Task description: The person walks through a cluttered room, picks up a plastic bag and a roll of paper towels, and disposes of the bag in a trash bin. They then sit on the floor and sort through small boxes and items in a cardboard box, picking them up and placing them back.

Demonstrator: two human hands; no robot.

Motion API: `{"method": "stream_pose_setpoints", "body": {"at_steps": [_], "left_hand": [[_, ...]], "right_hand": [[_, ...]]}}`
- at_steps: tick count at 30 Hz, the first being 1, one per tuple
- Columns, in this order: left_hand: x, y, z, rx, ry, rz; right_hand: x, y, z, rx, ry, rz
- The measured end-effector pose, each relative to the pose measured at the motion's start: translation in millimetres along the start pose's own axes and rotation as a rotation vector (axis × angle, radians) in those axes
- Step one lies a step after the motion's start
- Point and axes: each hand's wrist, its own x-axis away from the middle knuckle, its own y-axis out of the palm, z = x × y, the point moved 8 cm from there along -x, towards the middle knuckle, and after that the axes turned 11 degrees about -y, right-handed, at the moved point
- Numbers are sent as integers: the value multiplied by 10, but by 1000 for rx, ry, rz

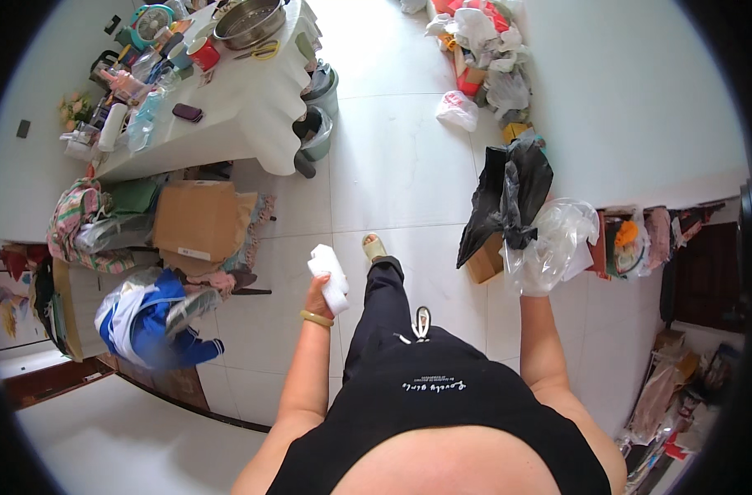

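My left hand [320,290], with a pale bangle [316,318] at the wrist, is closed around a white foam-like block [327,262] of uneven outline. At the right, my right hand [535,290] is mostly covered by a crumpled clear plastic bag [553,243]. The bag bunches at that hand and appears held there, though the fingers are hidden. Just beyond it is a black plastic bag [508,190], touching the clear one; whether the hand grips it too, I cannot tell. Partly behind the bags shows a brown cardboard box [485,262].
A cloth-covered table [236,107] with a metal pan [249,23] and scissors [264,51] stands far left. Below are a flattened carton [196,219] and blue-white clothing [157,318]. Bins [318,136] stand by the table; plastic bags [479,41] pile against the right wall.
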Motion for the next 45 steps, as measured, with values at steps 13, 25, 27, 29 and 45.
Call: {"method": "stream_pose_setpoints", "body": {"at_steps": [13, 25, 27, 29, 45], "left_hand": [[-2561, 385, 1945, -1314, -86, 574], [-4917, -193, 2313, -1444, 4, 758], [-5399, -619, 2528, -1376, 210, 863], [-5819, -1188, 2757, -1025, 243, 772], [-6746, -1234, 2386, -1547, -141, 1108]], "right_hand": [[-2513, 1281, 849, 68, 145, -13], [-3956, 1495, 1680, 338, 175, -170], [-4013, 1511, 1861, 390, 194, -186], [-4004, 1574, 2069, 414, 213, -215], [-3718, 1932, 2897, 529, 349, -392]]}}
